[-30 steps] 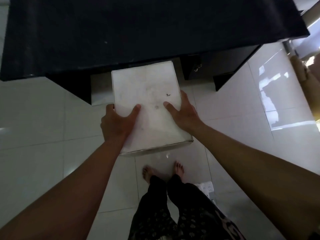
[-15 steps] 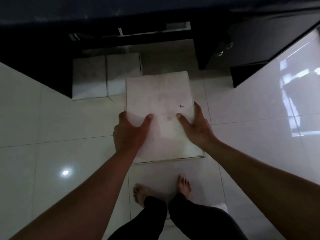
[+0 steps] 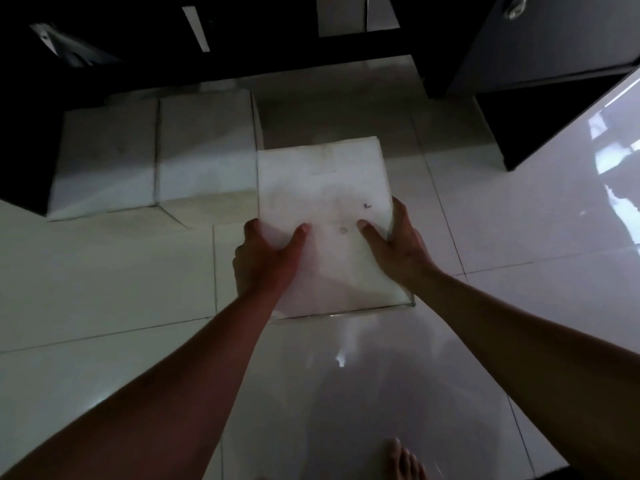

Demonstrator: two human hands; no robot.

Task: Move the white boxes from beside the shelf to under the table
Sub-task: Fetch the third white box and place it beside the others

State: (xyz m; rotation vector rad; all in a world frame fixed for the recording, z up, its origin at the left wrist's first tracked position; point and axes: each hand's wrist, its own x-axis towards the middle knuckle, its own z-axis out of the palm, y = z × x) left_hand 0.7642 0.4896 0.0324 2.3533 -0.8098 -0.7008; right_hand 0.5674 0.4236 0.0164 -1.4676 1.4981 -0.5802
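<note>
A white box (image 3: 325, 188) is held low over the tiled floor, its near edge close to the tiles. My left hand (image 3: 265, 258) grips its near left side, thumb on top. My right hand (image 3: 398, 251) grips the near right side, thumb on top as well. Two more white boxes (image 3: 104, 161) (image 3: 207, 154) stand side by side on the floor under the dark table (image 3: 242, 36), just left of the held box. The held box's far edge reaches into the table's shadow.
A dark table panel (image 3: 20, 140) stands at the left. A dark cabinet (image 3: 540, 39) with a round knob stands at the right. Glossy white floor tiles (image 3: 104, 289) spread all around. My bare foot (image 3: 405, 460) shows at the bottom.
The view has dropped lower and closer to the floor. The box in my hands has come down and forward, beside the two boxes under the table.
</note>
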